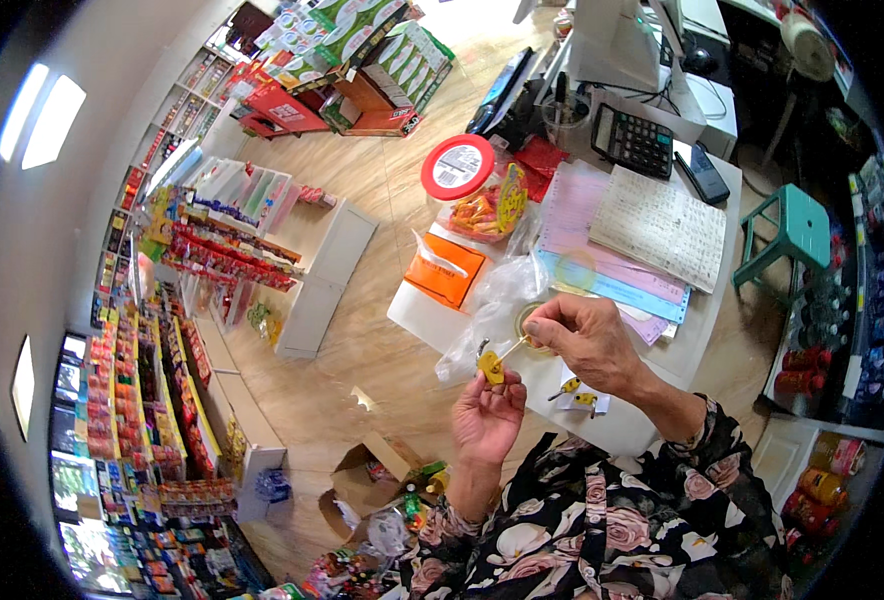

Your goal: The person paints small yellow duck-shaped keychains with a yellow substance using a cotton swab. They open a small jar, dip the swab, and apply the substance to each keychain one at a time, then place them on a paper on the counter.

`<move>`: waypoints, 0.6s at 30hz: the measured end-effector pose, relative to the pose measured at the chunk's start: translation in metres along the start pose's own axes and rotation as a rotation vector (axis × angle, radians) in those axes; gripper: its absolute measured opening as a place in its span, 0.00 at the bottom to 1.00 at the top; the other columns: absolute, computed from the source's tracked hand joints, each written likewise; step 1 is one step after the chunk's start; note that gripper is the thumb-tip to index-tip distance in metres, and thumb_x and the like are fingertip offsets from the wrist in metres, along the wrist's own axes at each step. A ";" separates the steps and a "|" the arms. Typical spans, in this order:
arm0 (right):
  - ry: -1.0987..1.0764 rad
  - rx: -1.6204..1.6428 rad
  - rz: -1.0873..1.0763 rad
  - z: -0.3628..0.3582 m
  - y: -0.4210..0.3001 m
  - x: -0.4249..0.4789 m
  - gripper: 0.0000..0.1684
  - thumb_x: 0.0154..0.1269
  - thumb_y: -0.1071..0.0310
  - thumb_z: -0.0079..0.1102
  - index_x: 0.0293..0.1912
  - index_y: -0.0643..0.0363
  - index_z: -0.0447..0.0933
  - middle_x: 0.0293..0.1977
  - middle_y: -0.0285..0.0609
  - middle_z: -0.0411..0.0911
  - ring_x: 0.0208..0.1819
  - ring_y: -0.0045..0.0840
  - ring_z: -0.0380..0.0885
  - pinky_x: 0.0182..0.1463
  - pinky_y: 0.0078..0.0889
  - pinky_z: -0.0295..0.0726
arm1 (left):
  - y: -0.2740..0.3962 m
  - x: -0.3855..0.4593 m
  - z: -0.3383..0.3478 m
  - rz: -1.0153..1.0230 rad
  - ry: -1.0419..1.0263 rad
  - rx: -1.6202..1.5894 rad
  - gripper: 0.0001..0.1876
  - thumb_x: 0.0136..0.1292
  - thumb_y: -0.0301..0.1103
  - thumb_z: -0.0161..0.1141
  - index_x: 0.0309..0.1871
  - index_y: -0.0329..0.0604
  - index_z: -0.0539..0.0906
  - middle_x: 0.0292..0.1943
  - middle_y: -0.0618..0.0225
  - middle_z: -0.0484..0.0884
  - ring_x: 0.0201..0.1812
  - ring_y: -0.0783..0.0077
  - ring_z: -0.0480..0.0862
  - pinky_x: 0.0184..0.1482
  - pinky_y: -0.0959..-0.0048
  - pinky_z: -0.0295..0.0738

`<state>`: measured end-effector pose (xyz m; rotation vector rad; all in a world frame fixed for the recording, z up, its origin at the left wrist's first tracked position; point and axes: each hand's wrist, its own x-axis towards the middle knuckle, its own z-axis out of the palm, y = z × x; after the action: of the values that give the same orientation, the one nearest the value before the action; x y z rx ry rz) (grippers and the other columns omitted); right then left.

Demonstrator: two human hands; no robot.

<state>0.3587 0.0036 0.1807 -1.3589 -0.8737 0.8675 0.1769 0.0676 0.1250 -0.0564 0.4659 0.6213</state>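
Between the fingertips of my left hand [489, 420] is a small yellow piece [491, 367] with a dark metal ring or clip at its upper end. My right hand [588, 341] pinches a thin pale stick [515, 349], whose tip meets or nearly meets the yellow piece's face. Behind the right fingers a small round container [524, 319] is partly hidden. Just below my right hand, more yellow pieces with metal parts [584, 399] lie on white paper on the white table [637, 430].
A clear plastic bag [498, 289], an orange tissue pack [446, 270] and a red-lidded jar [458, 169] stand beyond my hands. Handwritten sheets [659, 225], a calculator [632, 140] and a phone [704, 174] lie farther right. A green stool [791, 225] stands beside the table; an opened cardboard box [374, 469] sits on the floor.
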 end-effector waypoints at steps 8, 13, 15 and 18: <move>-0.063 -0.267 -0.197 0.026 -0.021 -0.002 0.11 0.61 0.65 0.59 0.31 0.64 0.78 0.19 0.39 0.76 0.20 0.19 0.73 0.24 0.24 0.71 | 0.001 -0.012 -0.015 0.001 -0.102 -0.208 0.13 0.62 0.30 0.57 0.49 0.36 0.75 0.43 0.58 0.80 0.46 0.60 0.78 0.49 0.64 0.75; -0.188 -0.515 -0.557 0.043 -0.041 0.005 0.08 0.58 0.67 0.61 0.30 0.62 0.76 0.23 0.44 0.76 0.25 0.34 0.77 0.28 0.33 0.73 | 0.007 -0.017 -0.019 0.001 -0.143 -0.257 0.15 0.61 0.28 0.58 0.51 0.36 0.74 0.44 0.57 0.80 0.47 0.59 0.79 0.51 0.63 0.76; -0.239 -0.565 -0.622 0.053 -0.047 0.007 0.07 0.57 0.67 0.61 0.31 0.61 0.76 0.24 0.44 0.77 0.27 0.38 0.77 0.30 0.36 0.74 | 0.009 -0.018 -0.019 0.032 -0.161 -0.224 0.16 0.61 0.28 0.58 0.51 0.35 0.73 0.44 0.57 0.80 0.47 0.59 0.79 0.51 0.64 0.76; -0.308 -0.475 -0.606 0.063 -0.046 0.010 0.07 0.57 0.67 0.62 0.31 0.61 0.76 0.25 0.44 0.77 0.27 0.36 0.78 0.30 0.34 0.75 | 0.011 -0.020 -0.019 0.060 -0.148 -0.306 0.16 0.61 0.27 0.58 0.52 0.35 0.73 0.44 0.57 0.79 0.47 0.59 0.79 0.51 0.64 0.76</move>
<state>0.3065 0.0390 0.2284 -1.2502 -1.7041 0.4047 0.1484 0.0621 0.1175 -0.2856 0.2269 0.7462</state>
